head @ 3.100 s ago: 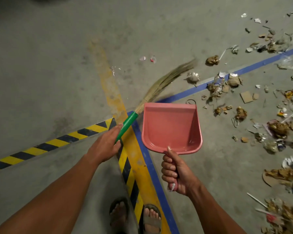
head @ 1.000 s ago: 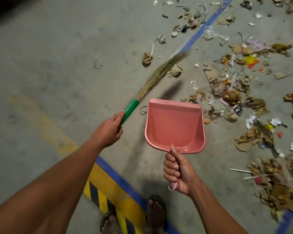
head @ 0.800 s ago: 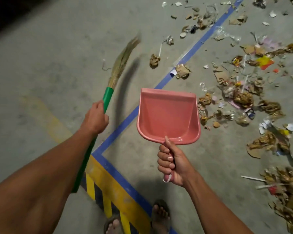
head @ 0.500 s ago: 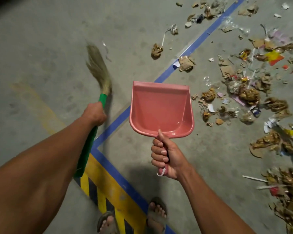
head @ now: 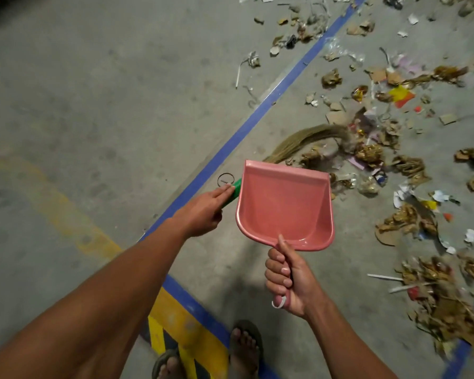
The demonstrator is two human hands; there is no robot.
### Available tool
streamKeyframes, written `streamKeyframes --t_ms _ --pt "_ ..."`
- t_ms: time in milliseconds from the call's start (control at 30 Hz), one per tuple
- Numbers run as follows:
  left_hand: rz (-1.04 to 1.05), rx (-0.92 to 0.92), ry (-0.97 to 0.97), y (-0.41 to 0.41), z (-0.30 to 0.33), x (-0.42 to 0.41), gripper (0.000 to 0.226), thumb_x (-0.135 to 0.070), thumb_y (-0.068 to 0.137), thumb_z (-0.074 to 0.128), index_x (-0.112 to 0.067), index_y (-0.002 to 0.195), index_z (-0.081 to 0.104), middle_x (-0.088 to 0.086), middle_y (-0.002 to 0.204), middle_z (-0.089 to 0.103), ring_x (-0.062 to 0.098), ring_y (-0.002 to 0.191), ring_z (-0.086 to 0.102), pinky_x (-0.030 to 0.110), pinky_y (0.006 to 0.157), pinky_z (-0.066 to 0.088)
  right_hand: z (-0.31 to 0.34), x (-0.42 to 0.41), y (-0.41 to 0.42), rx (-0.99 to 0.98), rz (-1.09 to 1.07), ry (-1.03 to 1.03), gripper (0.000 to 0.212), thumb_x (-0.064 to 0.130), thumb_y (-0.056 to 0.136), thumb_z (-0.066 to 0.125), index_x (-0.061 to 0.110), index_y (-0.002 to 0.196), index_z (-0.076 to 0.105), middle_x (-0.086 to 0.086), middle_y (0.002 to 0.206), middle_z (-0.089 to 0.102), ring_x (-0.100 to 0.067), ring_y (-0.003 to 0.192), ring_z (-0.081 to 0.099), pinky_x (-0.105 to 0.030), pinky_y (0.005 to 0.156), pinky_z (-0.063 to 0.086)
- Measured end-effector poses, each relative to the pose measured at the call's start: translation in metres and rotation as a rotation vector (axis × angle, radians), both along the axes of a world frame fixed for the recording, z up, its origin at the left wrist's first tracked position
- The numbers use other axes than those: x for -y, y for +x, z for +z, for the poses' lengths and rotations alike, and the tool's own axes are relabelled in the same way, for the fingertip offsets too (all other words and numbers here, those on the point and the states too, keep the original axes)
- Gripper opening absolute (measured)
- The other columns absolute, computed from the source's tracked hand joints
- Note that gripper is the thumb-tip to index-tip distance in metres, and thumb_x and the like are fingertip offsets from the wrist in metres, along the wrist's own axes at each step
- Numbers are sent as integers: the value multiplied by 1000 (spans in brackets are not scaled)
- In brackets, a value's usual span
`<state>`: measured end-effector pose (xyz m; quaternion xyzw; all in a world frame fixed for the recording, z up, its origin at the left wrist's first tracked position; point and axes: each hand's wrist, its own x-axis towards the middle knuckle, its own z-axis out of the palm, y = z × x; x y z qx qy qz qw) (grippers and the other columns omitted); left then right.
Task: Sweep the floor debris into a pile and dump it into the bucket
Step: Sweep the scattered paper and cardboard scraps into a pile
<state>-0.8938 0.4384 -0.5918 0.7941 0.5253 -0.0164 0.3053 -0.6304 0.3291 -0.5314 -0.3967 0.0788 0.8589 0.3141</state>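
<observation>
My left hand (head: 204, 212) grips the green handle (head: 233, 190) of a straw broom. Its bristles (head: 307, 139) bend against the floor at the edge of the debris (head: 367, 155), partly hidden behind the dustpan. My right hand (head: 288, 280) grips the handle of a pink dustpan (head: 283, 206), held above the floor and holding nothing. Torn cardboard, paper and plastic scraps lie scattered across the right side of the concrete floor. No bucket is in view.
A blue floor line (head: 257, 116) runs diagonally from centre to top right. Yellow-black hazard tape (head: 181, 340) lies near my sandalled feet (head: 244, 348). A small wire ring (head: 225, 179) lies by the broom handle. More debris (head: 443, 305) is heaped at lower right.
The broom swung from the bare floor on the left to the right, behind the dustpan, into the debris. The dustpan stayed held up in my right hand.
</observation>
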Motion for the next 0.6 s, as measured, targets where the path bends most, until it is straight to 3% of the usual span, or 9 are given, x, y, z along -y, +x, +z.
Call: streamKeyframes --t_ms 100,233,333,400,500,600 --pt "62 35 58 -18 4 6 80 -8 93 58 -16 165 23 7 169 28 32 143 47 44 112 46 8 1 6 -6 -34 3 47 47 105 53 18 70 40 6 48 26 -4 31 26 -19 30 23" --pt "255 -32 89 -38 14 22 73 -8 92 61 -5 160 32 15 163 37 33 142 47 38 114 41 13 4 10 -15 -69 10 47 47 105 53 18 69 42 7 47 26 -4 30 26 -19 29 23" --pt "408 -162 -20 -38 8 37 66 -11 91 58 2 153 38 23 153 45 41 133 51 46 111 44 12 9 15 -20 -89 11 47 48 104 53 19 69 42 7 47 27 -4 30 26 -19 30 22" --pt "487 -247 -136 -22 2 45 51 -13 91 56 2 138 46 25 134 56 44 116 58 48 97 50 10 13 21 -14 -101 14 47 48 104 53 19 69 41 7 47 27 -4 30 26 -19 30 23" --pt "469 -256 -242 28 0 58 32 -14 90 57 -3 119 51 21 118 61 41 104 61 44 86 50 7 20 33 16 -116 17 47 48 103 54 19 69 41 7 46 26 -4 30 26 -18 31 20" --pt "364 -126 -249 88 -7 67 43 -14 87 59 -7 129 51 15 123 60 39 107 62 45 92 53 3 30 50 52 -139 27 47 49 103 56 19 69 41 7 46 27 -3 30 26 -19 33 14"
